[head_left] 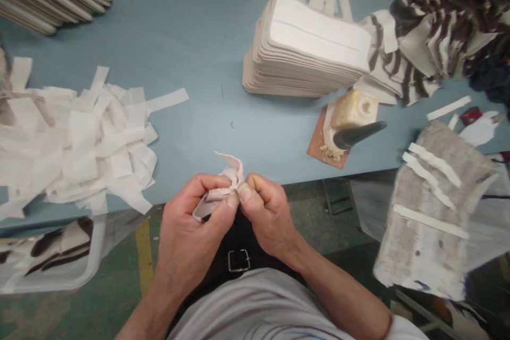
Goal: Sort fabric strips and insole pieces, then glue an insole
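A small pale piece of fabric or leather [213,199] is held between my two hands at the table's front edge. Wrapped around its left part, my left hand [195,228] has the thumb pressed on top. My right hand [266,207] pinches the same piece where both thumbs meet. A thin curled flap [233,160] of it sticks up above the fingertips. The exact shape of the piece is partly hidden by the fingers.
White strips [83,133] lie heaped at left. A stack of pale padded pieces [314,42] stands beyond a glue container [354,111] with a dark handle. Brown-and-white pieces [430,37] pile up at right. A stained board [430,223] carries several strips. A plastic bin [95,255] sits below left.
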A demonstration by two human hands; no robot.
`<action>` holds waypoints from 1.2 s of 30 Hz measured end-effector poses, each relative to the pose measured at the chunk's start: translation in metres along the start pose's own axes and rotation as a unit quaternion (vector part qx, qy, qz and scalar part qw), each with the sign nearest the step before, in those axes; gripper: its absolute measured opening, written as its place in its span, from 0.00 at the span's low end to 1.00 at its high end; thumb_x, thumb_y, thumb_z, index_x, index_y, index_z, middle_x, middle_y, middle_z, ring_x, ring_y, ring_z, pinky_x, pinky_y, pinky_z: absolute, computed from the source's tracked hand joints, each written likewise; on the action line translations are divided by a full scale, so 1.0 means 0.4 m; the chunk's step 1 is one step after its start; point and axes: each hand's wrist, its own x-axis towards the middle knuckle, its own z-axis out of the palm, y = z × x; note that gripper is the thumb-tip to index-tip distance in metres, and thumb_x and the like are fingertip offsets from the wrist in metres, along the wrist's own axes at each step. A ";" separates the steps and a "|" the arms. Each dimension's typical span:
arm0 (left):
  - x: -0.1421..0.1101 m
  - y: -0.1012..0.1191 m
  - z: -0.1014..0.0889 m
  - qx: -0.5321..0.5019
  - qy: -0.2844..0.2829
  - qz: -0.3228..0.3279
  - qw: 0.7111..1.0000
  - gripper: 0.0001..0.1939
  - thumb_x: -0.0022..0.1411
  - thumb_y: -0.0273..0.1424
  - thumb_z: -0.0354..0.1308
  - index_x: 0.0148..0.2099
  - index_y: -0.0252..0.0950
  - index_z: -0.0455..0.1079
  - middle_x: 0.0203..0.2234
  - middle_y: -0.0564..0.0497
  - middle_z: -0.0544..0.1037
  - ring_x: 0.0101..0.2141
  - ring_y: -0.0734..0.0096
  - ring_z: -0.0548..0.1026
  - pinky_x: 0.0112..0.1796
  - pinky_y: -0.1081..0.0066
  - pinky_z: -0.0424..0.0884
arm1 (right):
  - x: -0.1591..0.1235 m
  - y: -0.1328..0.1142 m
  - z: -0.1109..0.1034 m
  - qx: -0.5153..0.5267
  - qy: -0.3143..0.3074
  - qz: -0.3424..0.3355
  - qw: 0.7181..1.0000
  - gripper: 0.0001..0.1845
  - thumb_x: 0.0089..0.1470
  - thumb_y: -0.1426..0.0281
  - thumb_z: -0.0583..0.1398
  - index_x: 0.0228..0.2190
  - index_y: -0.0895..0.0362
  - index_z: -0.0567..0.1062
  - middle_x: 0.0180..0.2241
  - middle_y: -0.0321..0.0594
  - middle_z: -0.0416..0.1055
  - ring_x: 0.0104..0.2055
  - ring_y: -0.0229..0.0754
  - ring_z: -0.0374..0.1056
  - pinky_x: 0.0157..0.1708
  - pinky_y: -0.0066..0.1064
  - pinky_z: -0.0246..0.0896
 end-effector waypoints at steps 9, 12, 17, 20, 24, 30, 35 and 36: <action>0.002 -0.014 0.026 -0.044 0.048 -0.023 0.998 0.04 0.54 0.34 0.64 0.28 0.42 0.74 0.19 0.58 0.74 0.21 0.74 0.67 0.23 0.74 0.63 | -0.010 0.007 0.018 0.170 -0.069 0.096 0.978 0.26 0.62 0.53 0.58 0.20 0.52 0.58 0.17 0.25 0.49 0.19 0.31 0.43 0.19 0.27 0.43; 0.003 -0.015 0.028 -0.053 0.051 -0.034 0.997 0.04 0.52 0.32 0.63 0.26 0.41 0.73 0.19 0.58 0.74 0.20 0.74 0.65 0.22 0.74 0.62 | -0.013 0.010 0.024 0.202 -0.069 0.116 0.970 0.27 0.59 0.51 0.60 0.19 0.52 0.58 0.16 0.25 0.48 0.18 0.30 0.42 0.18 0.27 0.41; -0.004 -0.031 0.023 -0.049 0.061 -0.034 0.996 0.03 0.51 0.31 0.63 0.27 0.41 0.73 0.20 0.58 0.75 0.20 0.75 0.67 0.23 0.74 0.62 | -0.025 0.035 0.034 0.293 -0.121 0.178 0.931 0.28 0.61 0.49 0.60 0.19 0.53 0.58 0.15 0.23 0.47 0.16 0.29 0.38 0.15 0.25 0.34; -0.011 -0.037 0.024 -0.048 0.059 -0.023 0.997 0.02 0.53 0.30 0.63 0.28 0.42 0.73 0.21 0.58 0.76 0.21 0.74 0.69 0.25 0.74 0.64 | -0.031 0.044 0.045 0.356 -0.151 0.228 0.894 0.29 0.59 0.48 0.62 0.20 0.53 0.58 0.13 0.21 0.45 0.15 0.28 0.35 0.14 0.23 0.31; -0.006 -0.052 0.013 -0.020 0.036 -0.027 0.999 0.02 0.54 0.29 0.62 0.29 0.42 0.73 0.22 0.56 0.78 0.23 0.71 0.72 0.27 0.73 0.67 | -0.024 0.019 0.024 0.431 -0.215 0.295 0.825 0.32 0.52 0.46 0.66 0.18 0.52 0.55 0.10 0.19 0.42 0.12 0.28 0.33 0.11 0.22 0.31; 0.016 -0.112 -0.070 0.061 0.120 -0.044 0.990 0.04 0.52 0.33 0.65 0.31 0.41 0.74 0.19 0.58 0.73 0.20 0.73 0.63 0.22 0.72 0.57 | 0.002 -0.051 -0.078 0.428 -0.220 0.270 0.834 0.32 0.54 0.47 0.64 0.19 0.51 0.52 0.11 0.19 0.39 0.11 0.29 0.31 0.11 0.23 0.32; 0.040 -0.087 -0.048 -0.120 0.092 -0.087 0.985 0.07 0.49 0.33 0.66 0.30 0.40 0.70 0.18 0.58 0.73 0.22 0.73 0.66 0.26 0.73 0.60 | 0.015 0.001 -0.036 0.141 -0.088 0.104 0.981 0.29 0.61 0.49 0.59 0.19 0.52 0.56 0.16 0.24 0.48 0.18 0.31 0.42 0.17 0.25 0.39; 0.045 -0.077 -0.033 -0.184 0.069 -0.112 0.974 0.08 0.47 0.32 0.66 0.28 0.40 0.69 0.16 0.59 0.70 0.21 0.73 0.65 0.26 0.73 0.61 | 0.016 0.008 -0.022 0.093 -0.040 0.067 0.993 0.28 0.60 0.51 0.61 0.19 0.52 0.57 0.17 0.25 0.49 0.20 0.31 0.44 0.19 0.25 0.42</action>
